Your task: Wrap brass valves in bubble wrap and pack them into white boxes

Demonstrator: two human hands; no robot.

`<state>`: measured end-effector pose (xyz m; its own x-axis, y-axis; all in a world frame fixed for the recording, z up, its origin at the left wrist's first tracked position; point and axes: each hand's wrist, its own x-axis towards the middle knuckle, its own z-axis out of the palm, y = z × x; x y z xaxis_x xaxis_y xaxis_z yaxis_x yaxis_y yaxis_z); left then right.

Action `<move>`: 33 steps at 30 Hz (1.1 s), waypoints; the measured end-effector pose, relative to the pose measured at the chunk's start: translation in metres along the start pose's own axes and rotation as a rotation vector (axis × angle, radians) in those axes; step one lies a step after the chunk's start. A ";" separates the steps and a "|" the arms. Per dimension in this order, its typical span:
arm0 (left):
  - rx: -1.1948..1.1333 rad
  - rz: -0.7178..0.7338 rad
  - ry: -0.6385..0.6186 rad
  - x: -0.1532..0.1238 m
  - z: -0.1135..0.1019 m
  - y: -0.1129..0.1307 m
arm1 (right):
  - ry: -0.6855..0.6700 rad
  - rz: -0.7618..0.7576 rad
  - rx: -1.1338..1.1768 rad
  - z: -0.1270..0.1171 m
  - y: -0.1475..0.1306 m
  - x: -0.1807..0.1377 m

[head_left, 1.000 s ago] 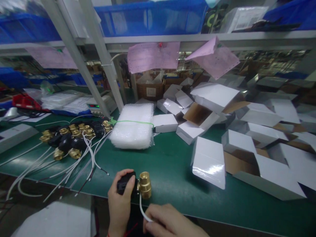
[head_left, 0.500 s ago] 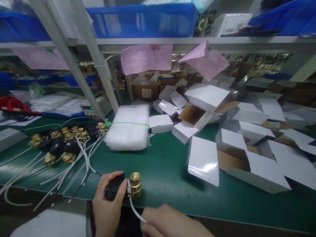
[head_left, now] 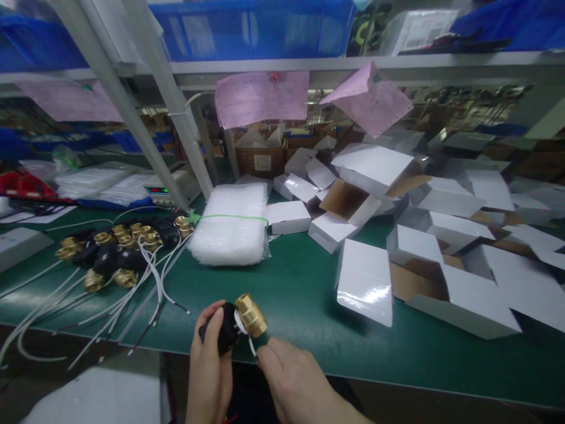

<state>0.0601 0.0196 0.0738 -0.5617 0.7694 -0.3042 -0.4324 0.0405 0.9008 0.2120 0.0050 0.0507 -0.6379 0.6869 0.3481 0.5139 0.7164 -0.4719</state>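
Observation:
My left hand (head_left: 212, 341) grips the black housing of a motorized ball valve (head_left: 227, 330) over the bench's front edge. The valve's brass body (head_left: 251, 315) points up and right, tilted. A white cable (head_left: 252, 345) passes round the neck between housing and brass. Its lower part runs into my right hand (head_left: 289, 371), whose fingers are closed on it just below the brass. Farther left lies a cluster of similar valves (head_left: 126, 241) with black housings, brass bodies and white cables trailing toward the bench's front edge.
A stack of bubble-wrap sheets (head_left: 232, 229) tied with a green band stands behind my hands. Open white cardboard boxes (head_left: 364, 277) pile up across the right side. Blue bins (head_left: 256, 29) sit on a shelf above, with pink papers (head_left: 262, 99) hanging from it.
My left hand has moved right and turned the valve, so its brass body now leans. The white cable now goes round the neck, and my right hand has come up closer to the valve.

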 end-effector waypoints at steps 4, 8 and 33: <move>0.264 0.153 -0.054 -0.003 0.003 -0.009 | 0.167 -0.071 0.203 -0.032 -0.003 0.018; 0.177 0.036 -0.103 -0.007 0.002 -0.016 | 0.319 0.006 0.453 -0.028 0.011 0.025; 0.439 0.437 0.038 0.003 -0.014 0.018 | -0.358 0.137 0.456 -0.021 -0.004 0.008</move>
<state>0.0408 0.0142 0.0851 -0.6495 0.7511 0.1184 0.1696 -0.0087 0.9855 0.2168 0.0104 0.0731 -0.7776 0.6287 0.0027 0.3573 0.4454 -0.8210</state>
